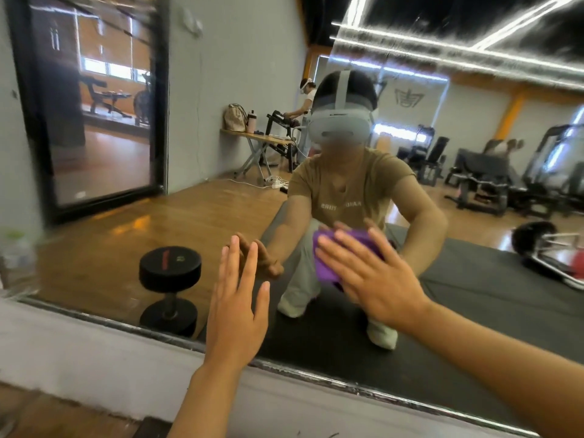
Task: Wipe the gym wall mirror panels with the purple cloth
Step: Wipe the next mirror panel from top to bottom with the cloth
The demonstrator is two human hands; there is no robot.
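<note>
Large frameless gym wall mirror panel is being wiped low down: right hand is pressing the folded purple cloth flat-fingered on the glass. Left hand is bracing with fingers straight, holding nothing. Mid-task by my read; cleaned area is impossible to tell.

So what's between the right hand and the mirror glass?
In the head view, the purple cloth lies between them: the right hand presses it flat against the mirror with straight fingers.

Even indoor light, moderately bright. Ceiling strip lights reflect in mirror, blown white with smeared streaks. Daylight glows through reflected windows upper left. Wide-angle bending at edges; left edge and bottom corners blurred. Hands sharp, shadows soft and faint.
</note>
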